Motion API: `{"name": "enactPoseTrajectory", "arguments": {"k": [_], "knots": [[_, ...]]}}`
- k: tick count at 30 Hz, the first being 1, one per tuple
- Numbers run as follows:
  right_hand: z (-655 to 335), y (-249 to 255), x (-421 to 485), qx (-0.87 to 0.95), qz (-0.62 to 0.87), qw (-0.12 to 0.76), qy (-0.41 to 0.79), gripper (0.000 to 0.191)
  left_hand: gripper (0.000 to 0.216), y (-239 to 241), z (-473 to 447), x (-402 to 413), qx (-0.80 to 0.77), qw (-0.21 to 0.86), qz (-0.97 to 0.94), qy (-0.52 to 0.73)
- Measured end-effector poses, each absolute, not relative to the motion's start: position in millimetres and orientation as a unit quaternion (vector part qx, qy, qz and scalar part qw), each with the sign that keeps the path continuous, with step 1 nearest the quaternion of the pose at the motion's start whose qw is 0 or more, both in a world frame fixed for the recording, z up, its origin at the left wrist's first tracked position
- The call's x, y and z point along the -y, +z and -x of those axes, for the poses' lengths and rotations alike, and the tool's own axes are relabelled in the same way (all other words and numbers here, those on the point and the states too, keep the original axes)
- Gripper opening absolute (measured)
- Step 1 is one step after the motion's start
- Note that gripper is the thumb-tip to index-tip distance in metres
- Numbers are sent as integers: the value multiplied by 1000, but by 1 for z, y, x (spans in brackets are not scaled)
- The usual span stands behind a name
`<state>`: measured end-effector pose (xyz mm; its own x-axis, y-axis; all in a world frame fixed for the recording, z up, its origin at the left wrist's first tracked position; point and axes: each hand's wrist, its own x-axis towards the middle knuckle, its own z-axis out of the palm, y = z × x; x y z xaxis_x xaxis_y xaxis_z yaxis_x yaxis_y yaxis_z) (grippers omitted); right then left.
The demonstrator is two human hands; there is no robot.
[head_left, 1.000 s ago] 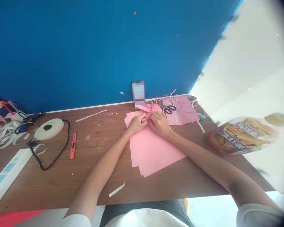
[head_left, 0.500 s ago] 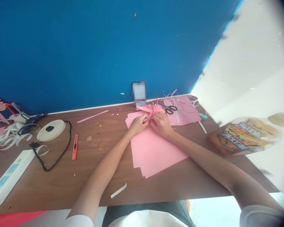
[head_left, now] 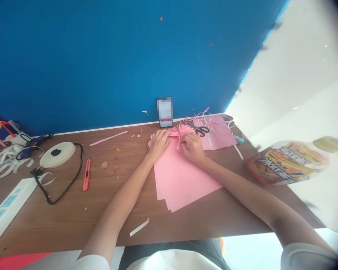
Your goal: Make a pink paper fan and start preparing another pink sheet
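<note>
A pleated pink paper fan (head_left: 181, 130) stands fanned out at the far end of a stack of pink paper sheets (head_left: 180, 180). My right hand (head_left: 193, 147) has its fingers closed on the fan's lower right side, pinching the folds. On the fan's left, my left hand (head_left: 159, 143) lies over the corner of the stack with its fingers stretched out. Its fingertips are by a flat pink strip (head_left: 173, 134) at the fan's left edge; whether they touch it is hard to make out.
Black scissors (head_left: 201, 130) rest on pink paper scraps (head_left: 218, 131) behind my right hand. A phone (head_left: 165, 112) leans on the blue wall. Leftward are a red utility knife (head_left: 87, 174), a corded white disc (head_left: 58, 155) and a power strip (head_left: 9, 208). A labelled bottle (head_left: 287, 163) stands right.
My left hand has let go of the fan's middle, moved slightly left and straightened its fingers. The fan has spread, with folds now showing below its centre. My right hand stays on it.
</note>
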<state>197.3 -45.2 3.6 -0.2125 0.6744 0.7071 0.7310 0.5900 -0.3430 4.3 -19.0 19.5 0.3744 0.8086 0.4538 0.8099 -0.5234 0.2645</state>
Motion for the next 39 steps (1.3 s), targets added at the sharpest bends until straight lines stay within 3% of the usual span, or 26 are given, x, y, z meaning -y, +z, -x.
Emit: {"name": "enactPoseTrajectory", "arguments": {"k": [8,21,26,33,39], "knots": [[-199,1,43,766,447,461,8,20,24,18,-4,20,518,0,823,-232],[-201,9,46,749,515,416,-35,18,19,16,-3,20,547,12,810,-210],[-193,9,52,773,526,348,-70,9,20,17,-5,21,596,50,773,-212],[-190,0,50,782,558,257,-105,12,20,16,-6,25,595,38,774,-214],[-196,-2,44,729,601,320,-65,16,21,18,-8,28,579,27,786,-214]]}}
